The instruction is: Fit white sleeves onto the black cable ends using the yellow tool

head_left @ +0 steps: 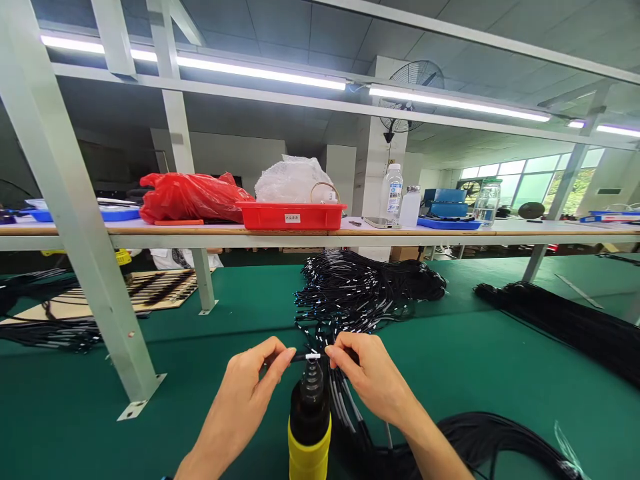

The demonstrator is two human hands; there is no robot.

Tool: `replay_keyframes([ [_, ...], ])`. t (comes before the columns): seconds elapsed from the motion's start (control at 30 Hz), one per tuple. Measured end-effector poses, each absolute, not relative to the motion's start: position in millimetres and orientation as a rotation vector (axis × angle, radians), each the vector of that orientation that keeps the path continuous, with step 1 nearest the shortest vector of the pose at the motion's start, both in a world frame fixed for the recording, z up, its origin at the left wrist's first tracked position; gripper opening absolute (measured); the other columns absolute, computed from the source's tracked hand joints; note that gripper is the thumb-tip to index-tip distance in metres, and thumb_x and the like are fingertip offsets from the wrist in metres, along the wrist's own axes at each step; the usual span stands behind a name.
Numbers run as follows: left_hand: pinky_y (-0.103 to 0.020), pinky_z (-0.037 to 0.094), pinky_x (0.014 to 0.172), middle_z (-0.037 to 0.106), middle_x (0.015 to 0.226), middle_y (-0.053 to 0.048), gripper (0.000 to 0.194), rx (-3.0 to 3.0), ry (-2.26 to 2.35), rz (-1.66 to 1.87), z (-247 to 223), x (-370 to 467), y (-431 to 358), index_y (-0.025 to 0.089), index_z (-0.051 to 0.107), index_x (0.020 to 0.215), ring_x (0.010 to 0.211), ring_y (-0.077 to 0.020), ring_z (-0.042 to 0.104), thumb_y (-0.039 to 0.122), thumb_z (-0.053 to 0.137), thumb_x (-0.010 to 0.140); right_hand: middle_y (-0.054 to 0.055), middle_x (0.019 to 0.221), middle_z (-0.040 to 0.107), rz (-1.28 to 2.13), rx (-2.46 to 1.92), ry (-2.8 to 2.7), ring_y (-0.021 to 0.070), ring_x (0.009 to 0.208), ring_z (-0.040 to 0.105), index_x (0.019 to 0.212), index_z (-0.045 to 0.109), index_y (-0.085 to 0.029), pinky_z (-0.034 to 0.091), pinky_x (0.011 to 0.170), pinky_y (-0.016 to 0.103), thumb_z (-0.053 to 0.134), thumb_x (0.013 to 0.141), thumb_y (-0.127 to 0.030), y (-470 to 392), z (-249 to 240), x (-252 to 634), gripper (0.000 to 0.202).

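My left hand (255, 383) pinches a thin black cable (299, 358) between thumb and fingers. On the other side, my right hand (370, 377) is closed on the same cable, so it runs level between my fingertips. A short white sleeve (313, 356) on the cable sits just over the nozzle of a heat gun (309, 447). The heat gun is yellow and black, stands with its spiral metal nozzle upward, and is touched by neither hand. Behind my hands lies a large heap of black cables (350, 287) with white and grey ends.
A green table (250, 293) carries another cable bundle (560, 327) at right and a coiled bundle (500, 427) at lower right. A metal post (95, 220) stands at left. The shelf above holds a red tray (293, 217), a red bag (193, 197) and a bottle (393, 193).
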State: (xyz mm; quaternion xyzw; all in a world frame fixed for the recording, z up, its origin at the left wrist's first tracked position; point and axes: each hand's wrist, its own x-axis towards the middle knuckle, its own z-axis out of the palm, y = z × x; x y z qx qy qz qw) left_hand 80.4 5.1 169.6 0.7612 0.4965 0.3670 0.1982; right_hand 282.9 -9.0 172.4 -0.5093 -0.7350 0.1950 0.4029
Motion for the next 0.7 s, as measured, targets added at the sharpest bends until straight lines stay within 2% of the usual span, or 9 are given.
replay_keyframes([
  [0.2,-0.024,0.039,0.065,0.056,0.075,0.004,0.029,2.098,1.295,1.077,172.6,81.7,4.6,0.023,0.054,0.079,0.071,-0.0167,0.05,0.049,0.049,0.092,-0.005,0.062,0.05,0.521,-1.248,-1.796,0.0112,0.059,0.042,0.069,0.053,-0.019,0.028,0.054,0.023,0.053,0.092,-0.027,-6.9,168.2,284.5,0.024],
  [0.47,-0.026,0.028,0.054,0.041,0.057,0.005,0.053,2.111,1.417,1.041,170.0,83.2,3.6,0.022,0.039,0.058,0.056,-0.0148,0.038,0.06,0.032,0.095,-0.005,0.053,0.044,0.502,-1.299,-1.885,0.0106,0.053,0.038,0.058,0.052,-0.019,0.025,0.055,0.025,0.04,0.099,-0.033,-12.5,172.9,283.0,0.045],
  [0.7,-0.025,0.029,0.054,0.041,0.058,0.005,0.05,2.114,1.401,1.06,170.1,80.9,4.3,0.022,0.04,0.06,0.056,-0.0142,0.038,0.058,0.036,0.095,-0.005,0.056,0.046,0.504,-1.28,-1.869,0.0112,0.056,0.039,0.06,0.051,-0.019,0.026,0.056,0.024,0.041,0.099,-0.033,-11.2,168.2,280.1,0.042],
])
